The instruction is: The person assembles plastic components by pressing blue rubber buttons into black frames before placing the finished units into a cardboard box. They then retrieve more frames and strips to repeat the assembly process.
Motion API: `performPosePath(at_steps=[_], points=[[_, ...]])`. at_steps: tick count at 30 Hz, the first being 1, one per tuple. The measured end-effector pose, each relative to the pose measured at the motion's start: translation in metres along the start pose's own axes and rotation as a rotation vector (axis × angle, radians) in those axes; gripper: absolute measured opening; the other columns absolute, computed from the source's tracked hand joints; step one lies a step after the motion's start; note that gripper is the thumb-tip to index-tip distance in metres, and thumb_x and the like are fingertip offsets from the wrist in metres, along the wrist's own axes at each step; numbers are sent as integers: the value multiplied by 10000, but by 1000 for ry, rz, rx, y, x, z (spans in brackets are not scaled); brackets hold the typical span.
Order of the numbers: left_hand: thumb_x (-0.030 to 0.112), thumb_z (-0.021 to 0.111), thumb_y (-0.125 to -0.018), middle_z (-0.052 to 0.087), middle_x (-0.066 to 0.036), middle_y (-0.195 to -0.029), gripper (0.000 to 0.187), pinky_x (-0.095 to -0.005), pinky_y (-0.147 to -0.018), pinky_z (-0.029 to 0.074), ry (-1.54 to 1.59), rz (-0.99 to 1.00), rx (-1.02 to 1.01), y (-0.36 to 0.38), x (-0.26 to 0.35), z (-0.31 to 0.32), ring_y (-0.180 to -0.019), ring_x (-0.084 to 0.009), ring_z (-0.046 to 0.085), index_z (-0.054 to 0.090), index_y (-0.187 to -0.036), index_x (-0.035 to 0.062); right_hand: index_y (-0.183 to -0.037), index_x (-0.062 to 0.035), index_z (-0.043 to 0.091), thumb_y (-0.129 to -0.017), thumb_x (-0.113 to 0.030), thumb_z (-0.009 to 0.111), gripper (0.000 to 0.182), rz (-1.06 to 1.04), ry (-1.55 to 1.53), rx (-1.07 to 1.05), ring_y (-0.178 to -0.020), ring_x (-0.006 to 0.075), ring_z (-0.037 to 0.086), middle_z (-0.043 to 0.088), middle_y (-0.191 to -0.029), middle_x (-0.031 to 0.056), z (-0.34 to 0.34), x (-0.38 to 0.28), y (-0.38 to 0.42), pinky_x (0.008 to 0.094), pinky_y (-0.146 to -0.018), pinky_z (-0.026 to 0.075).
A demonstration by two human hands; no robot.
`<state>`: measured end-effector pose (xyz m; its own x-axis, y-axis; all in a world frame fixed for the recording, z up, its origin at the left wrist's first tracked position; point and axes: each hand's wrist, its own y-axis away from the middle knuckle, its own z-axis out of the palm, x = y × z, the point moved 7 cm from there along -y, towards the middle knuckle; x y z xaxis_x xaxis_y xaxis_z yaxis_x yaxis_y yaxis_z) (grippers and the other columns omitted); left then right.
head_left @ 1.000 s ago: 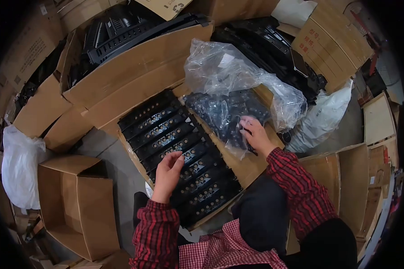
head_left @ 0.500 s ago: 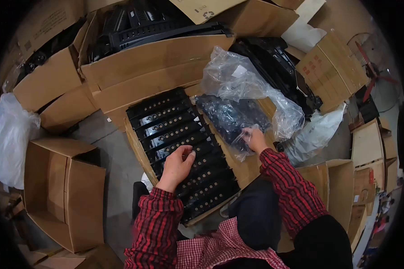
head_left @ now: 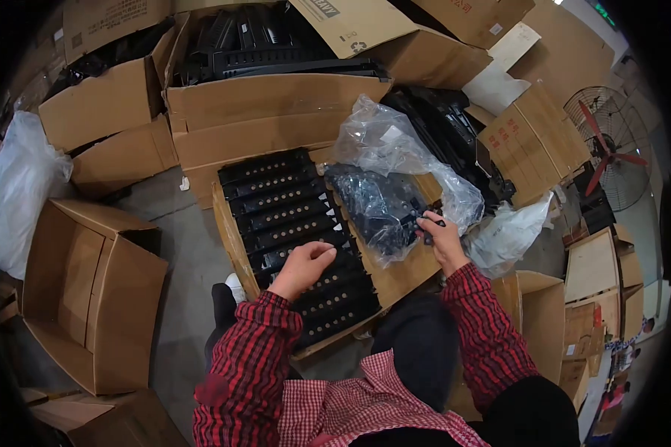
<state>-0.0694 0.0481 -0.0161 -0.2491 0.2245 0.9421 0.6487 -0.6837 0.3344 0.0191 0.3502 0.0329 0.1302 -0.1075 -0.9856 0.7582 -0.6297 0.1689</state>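
Observation:
Several black strips [head_left: 279, 197] with rows of small round discs lie side by side on a cardboard sheet [head_left: 230, 238]. Over their middle is my left hand [head_left: 306, 268], thumb and fingers pinched together; anything between them is too small to make out. A clear plastic bag [head_left: 373, 201] of small black parts lies open to the right of the strips. At the bag's lower right edge, my right hand [head_left: 441, 237] grips a small black part [head_left: 429, 229].
An open empty carton [head_left: 130, 298] stands at the left. Cartons of black plastic parts [head_left: 268, 59] are behind the strips. Crumpled clear plastic [head_left: 388, 141], a white bag [head_left: 511, 235] and a fan with red blades [head_left: 608, 158] are to the right.
My right hand has come up from the bag's plastic and now shows a black part in its fingers. My left hand stays pinched over the strips. The view has shifted somewhat.

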Motion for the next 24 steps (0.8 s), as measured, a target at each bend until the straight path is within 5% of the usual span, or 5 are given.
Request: performPosePath(at_steps=[10,14,17,19,24], points=[[560,504,-874,209,-96,-1494,829,-404,-1109,120,508,-12,-295,-42,10,48,-1391,-233,152,172,-1453,69,-946,26,646,-764,-30,688,195,65,21,-424,-741,66,563,620,-866,6,108,-4,16,200,-662,453],[544,495,-887,376,-77,-1388,720,-385,-1054,269,405,44,88,-61,12,16,-1279,-207,360,304,-1404,81,-901,-10,618,-756,-27,626,146,22,177,-816,-744,42,518,582,-824,-47,145,-2,25,193,-686,415],[586,517,-847,555,-57,-1193,595,-424,-998,373,1056,-67,-107,-66,-1,37,-1138,-231,504,516,-1201,107,-909,-33,574,-754,-16,594,158,167,10,-791,-762,56,535,571,-835,-26,159,8,18,197,-689,416],[511,560,-863,541,-57,-1171,580,-322,-948,405,1259,39,-233,-70,13,44,-1049,-177,524,473,-1235,75,-923,-47,521,-748,-16,541,179,245,-145,-721,-752,97,571,572,-827,25,160,17,2,208,-660,431],[663,533,-788,463,-124,-1314,827,-465,-1010,355,1419,217,-457,-85,42,46,-1167,-270,481,383,-1348,73,-885,-58,488,-720,-53,492,165,413,-465,-651,-634,106,561,559,-752,56,149,7,-18,206,-493,392]])
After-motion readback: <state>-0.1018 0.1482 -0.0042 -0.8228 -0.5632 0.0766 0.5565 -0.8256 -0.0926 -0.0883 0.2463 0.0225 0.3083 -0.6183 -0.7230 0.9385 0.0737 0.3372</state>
